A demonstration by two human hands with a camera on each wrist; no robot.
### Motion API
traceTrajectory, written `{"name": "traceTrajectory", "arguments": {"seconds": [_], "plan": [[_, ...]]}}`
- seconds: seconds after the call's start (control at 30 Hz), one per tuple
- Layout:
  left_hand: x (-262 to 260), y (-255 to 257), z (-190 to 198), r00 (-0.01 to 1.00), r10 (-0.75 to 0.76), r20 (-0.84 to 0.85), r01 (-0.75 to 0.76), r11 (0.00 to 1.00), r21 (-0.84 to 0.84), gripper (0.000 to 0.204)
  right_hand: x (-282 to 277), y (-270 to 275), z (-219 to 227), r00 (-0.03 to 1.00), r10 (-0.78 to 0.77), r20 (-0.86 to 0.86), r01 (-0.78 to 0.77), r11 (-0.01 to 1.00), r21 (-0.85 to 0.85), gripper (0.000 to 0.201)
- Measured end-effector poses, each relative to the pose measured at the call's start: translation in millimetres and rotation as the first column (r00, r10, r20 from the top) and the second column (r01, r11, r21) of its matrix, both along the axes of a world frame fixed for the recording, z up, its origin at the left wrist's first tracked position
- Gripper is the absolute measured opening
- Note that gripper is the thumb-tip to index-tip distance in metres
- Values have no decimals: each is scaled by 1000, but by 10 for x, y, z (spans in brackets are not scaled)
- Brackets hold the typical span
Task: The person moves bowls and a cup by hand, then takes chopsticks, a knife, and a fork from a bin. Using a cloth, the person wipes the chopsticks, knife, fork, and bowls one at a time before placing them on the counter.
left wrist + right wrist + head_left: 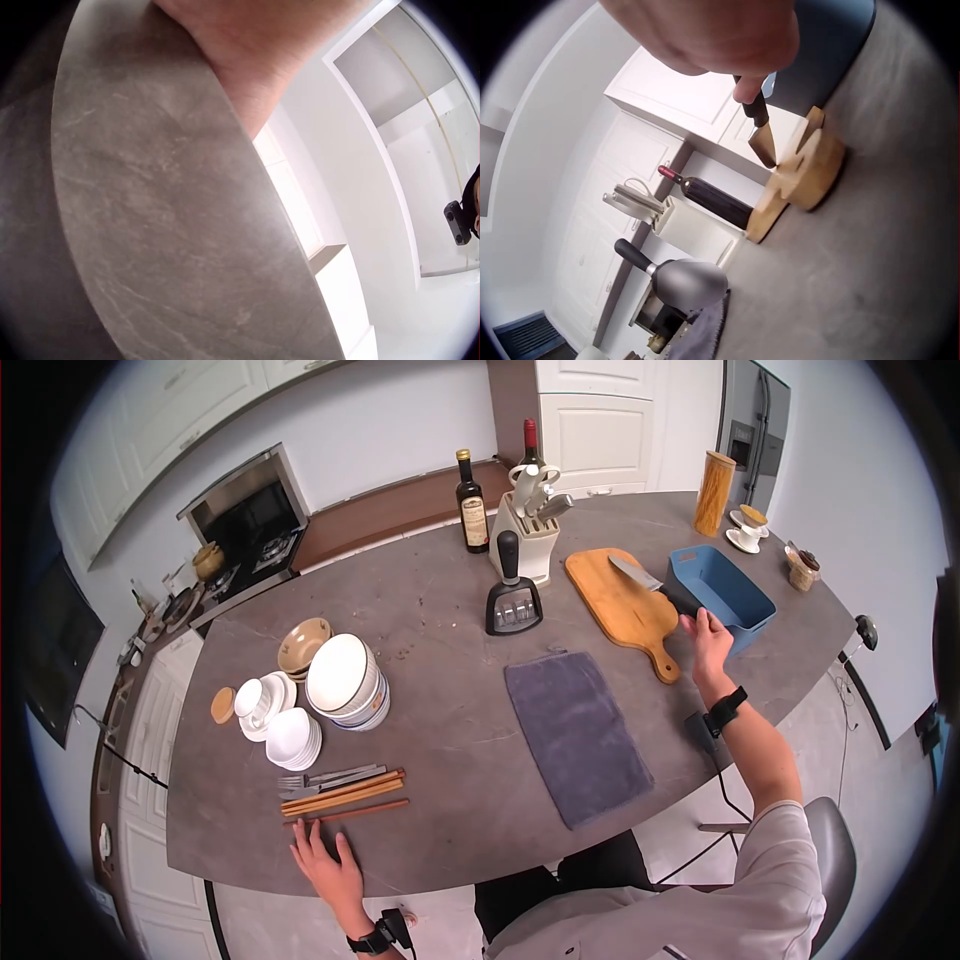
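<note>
My right hand (710,645) grips the black handle of a knife (640,576), whose blade lies over the upper part of a wooden cutting board (625,605). In the right wrist view the fingers (750,88) curl round the handle, and the blade (763,146) points down at the board (814,172). A blue bin (735,595) stands just right of that hand. My left hand (330,865) rests with spread fingers at the table's near edge, close to a brown chopstick (360,811). Only its wrist and palm side (255,52) show in the left wrist view.
A purple-grey cloth (578,735) lies mid-table. Behind it stand a black sharpener (514,605), a knife block (525,545) and bottles (471,505). Bowls (345,680), small dishes (290,738) and cutlery are at left. A tall wooden-looking container (714,495) and cups are at back right.
</note>
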State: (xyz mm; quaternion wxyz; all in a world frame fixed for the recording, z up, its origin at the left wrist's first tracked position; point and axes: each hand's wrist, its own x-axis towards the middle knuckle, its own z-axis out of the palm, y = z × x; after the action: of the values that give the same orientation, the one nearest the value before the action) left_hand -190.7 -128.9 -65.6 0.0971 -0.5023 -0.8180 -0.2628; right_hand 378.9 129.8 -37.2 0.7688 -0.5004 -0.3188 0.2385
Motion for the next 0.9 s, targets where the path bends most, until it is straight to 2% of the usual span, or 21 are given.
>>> {"name": "traceTrajectory", "arguments": {"seconds": [0.07, 0.1, 0.13, 0.2, 0.23, 0.27, 0.33, 0.37, 0.43, 0.47, 0.5, 0.53, 0.57, 0.63, 0.7, 0.77, 0.83, 0.87, 0.9], "plan": [[11, 5, 3, 1000, 2, 3, -2, 1000, 0, 39, 88, 37, -193, 997, 20, 79, -15, 998, -54, 30], [11, 3, 5, 1000, 6, 8, -6, 1000, 3, 40, 46, -44, -154, 986, -15, 168, 43, 985, -169, 30], [17, 4, 8, 1000, 10, 14, -11, 1000, 8, 40, 50, -77, -148, 986, -16, 168, 45, 985, -167, 30], [48, -1, 38, 1000, 17, 25, -17, 1000, 6, 40, 99, -126, -155, 985, 46, 168, 36, 891, -453, 33], [54, 6, 49, 999, 24, 34, -24, 1000, 2, 40, 197, -74, -265, 987, 68, 147, 13, 872, -490, 41], [51, 9, 43, 999, 18, 33, -18, 1000, 2, 40, 317, -40, -355, 987, 63, 146, 17, 872, -490, 41], [39, 6, 26, 1000, 19, 21, -19, 1000, 9, 40, 335, -28, -286, 977, 189, 101, -106, 837, -537, 50], [40, 4, 29, 1000, 17, 19, -18, 1000, 10, 40, 354, -38, -238, 977, 188, 99, -106, 837, -537, 50], [40, -7, 36, 1000, 11, 15, -11, 1000, 14, 40, 120, -292, 287, 932, 314, 182, -67, 641, -765, 52], [31, -11, 25, 1000, 13, 13, -13, 1000, 16, 40, 62, -370, 482, 932, 315, 180, -70, 642, -763, 52], [18, -15, 5, 1000, 7, 3, -7, 1000, 2, 40, 17, -445, 657, 814, 443, 376, 71, 567, -821, 52], [6, -2, -5, 1000, 1, -5, -1, 1000, -9, 41, -34, -486, 786, 634, 568, 524, 229, 509, -830, 52], [3, 19, -4, 1000, 3, -4, -3, 1000, -3, 41, -96, -493, 867, 531, 537, 656, 240, 646, -724, 43], [19, 16, -13, 1000, 1, -8, -1, 1000, -18, 41, -231, -249, 1074, 446, 518, 730, 73, 792, -606, 34], [27, 10, -9, 1000, -12, -3, 12, 1000, -13, 40, -522, 30, 1269, 395, 362, 844, -17, 922, -387, 30], [20, -3, 7, 1000, -10, -2, 10, 1000, -4, 40, -790, 433, 1404, 400, 294, 868, -111, 956, -272, 35], [25, -14, 16, 999, -24, 27, 23, 999, 31, 40, -1047, 809, 1519, 312, 183, 932, -80, 983, -166, 43], [31, -17, 21, 1000, -7, 27, 6, 999, 36, 40, -1166, 941, 1578, 308, 183, 933, -97, 982, -161, 43], [32, -16, 31, 998, -12, 66, 10, 999, 42, 40, -1286, 1042, 1634, 333, 259, 907, -95, 966, -241, 45]]}}
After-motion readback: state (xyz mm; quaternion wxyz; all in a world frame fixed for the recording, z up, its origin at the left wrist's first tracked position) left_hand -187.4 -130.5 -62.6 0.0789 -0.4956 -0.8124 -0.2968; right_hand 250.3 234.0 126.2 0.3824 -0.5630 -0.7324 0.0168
